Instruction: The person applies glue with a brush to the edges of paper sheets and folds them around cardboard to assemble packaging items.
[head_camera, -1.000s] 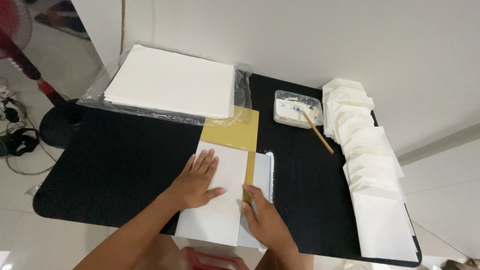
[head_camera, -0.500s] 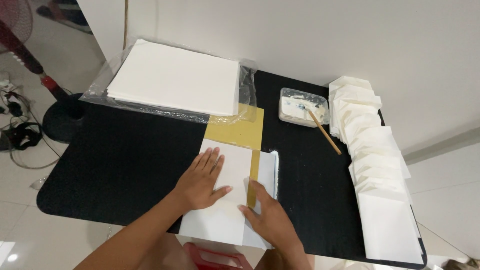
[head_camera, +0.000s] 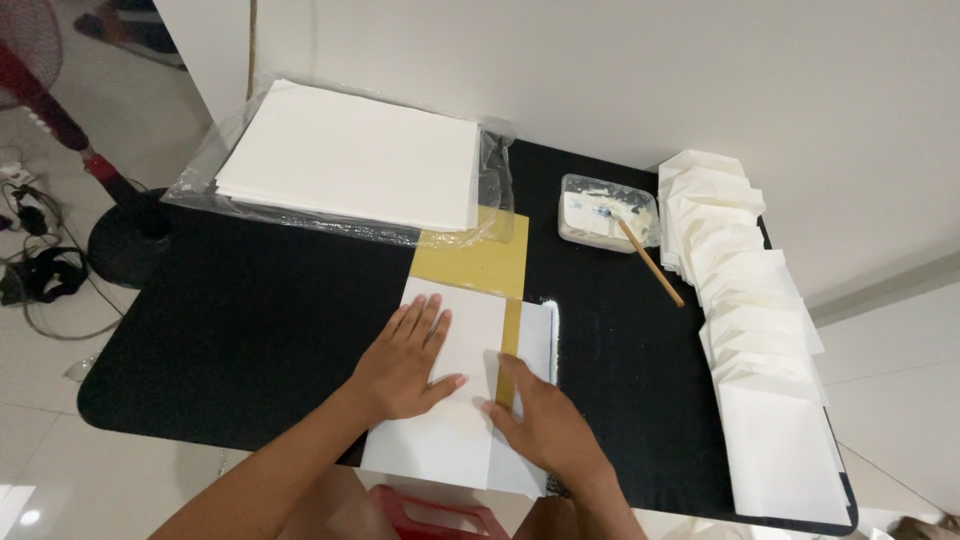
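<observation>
Left hand (head_camera: 405, 362) — palm flat, fingers spread, grip holding nothing, pressing the white folded paper sheet (head_camera: 450, 400) at the near edge of the black surface (head_camera: 250, 340). Right hand (head_camera: 545, 428) — flat too, fingertips on the sheet's right fold, over a mustard-yellow card (head_camera: 478, 262). Beyond: plastic-wrapped white paper stack (head_camera: 350, 160), clear glue tub (head_camera: 603, 212) with wooden-handled brush (head_camera: 652, 265), row of folded white envelopes (head_camera: 750, 320).

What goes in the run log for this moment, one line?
left hand: flat on white sheet | right hand: pressing sheet's right edge | under: yellow board | surface: black table
</observation>
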